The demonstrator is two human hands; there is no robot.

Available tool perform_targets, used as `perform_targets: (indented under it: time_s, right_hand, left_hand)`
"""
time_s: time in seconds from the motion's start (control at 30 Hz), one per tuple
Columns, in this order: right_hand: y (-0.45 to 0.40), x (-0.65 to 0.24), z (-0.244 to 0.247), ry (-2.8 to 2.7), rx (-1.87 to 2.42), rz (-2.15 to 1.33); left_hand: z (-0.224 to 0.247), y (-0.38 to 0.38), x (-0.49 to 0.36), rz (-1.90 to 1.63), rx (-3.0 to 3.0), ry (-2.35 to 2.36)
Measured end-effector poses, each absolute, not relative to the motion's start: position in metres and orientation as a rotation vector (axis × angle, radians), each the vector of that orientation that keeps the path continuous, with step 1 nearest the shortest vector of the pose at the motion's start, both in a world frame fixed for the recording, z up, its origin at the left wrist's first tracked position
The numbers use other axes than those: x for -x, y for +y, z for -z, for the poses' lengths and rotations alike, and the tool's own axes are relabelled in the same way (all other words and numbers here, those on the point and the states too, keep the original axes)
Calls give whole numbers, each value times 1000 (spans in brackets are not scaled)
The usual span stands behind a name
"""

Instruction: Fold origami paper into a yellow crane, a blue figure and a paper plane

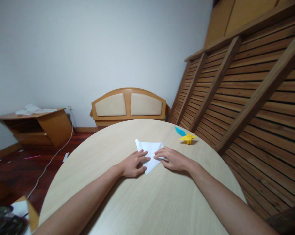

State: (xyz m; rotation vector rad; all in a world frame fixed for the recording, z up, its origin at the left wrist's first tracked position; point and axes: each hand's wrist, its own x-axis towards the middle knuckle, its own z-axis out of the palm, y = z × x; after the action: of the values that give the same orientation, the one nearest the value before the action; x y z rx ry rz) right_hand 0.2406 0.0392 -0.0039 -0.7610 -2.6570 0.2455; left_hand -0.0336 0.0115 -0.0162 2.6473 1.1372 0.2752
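A folded sheet of white paper (pixel 149 148), pointed toward me and wider at its far side, lies on the round table. My left hand (pixel 134 164) rests on its left part, fingers spread flat and the thumb near the lower point. At the right edge of the paper is my right hand (pixel 174 159), its fingers bent over the edge and the thumb tucked close below them. Part of that edge is hidden under the fingers. Beyond my right hand stands a yellow origami figure (pixel 188 138), with a blue paper piece (pixel 180 131) just behind it to the left.
The pale round table (pixel 152 205) curves away on all sides. A slatted wooden panel (pixel 235 98) leans close on the right. Past the far edge stands a padded headboard (pixel 129 105). To the left are a low cabinet (pixel 52 127) with papers and a white cable (pixel 52 159) on the floor.
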Motion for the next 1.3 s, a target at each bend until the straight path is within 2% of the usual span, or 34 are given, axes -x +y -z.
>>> perform_targets:
  time_s: [0.37,0.73,1.0,1.3]
  right_hand:
    - [39,-250,-4,-2575,1016,-267]
    - [47,-244,6,-2505,820,-349]
    - [37,-233,1,-2635,739,-109]
    - [25,-214,-6,-2719,722,-35]
  left_hand:
    - [25,17,39,-314,-2659,1082]
    - [18,11,34,-386,-2736,1048]
    - [20,12,32,-412,-2731,1031]
    - [15,7,22,-424,-2711,963]
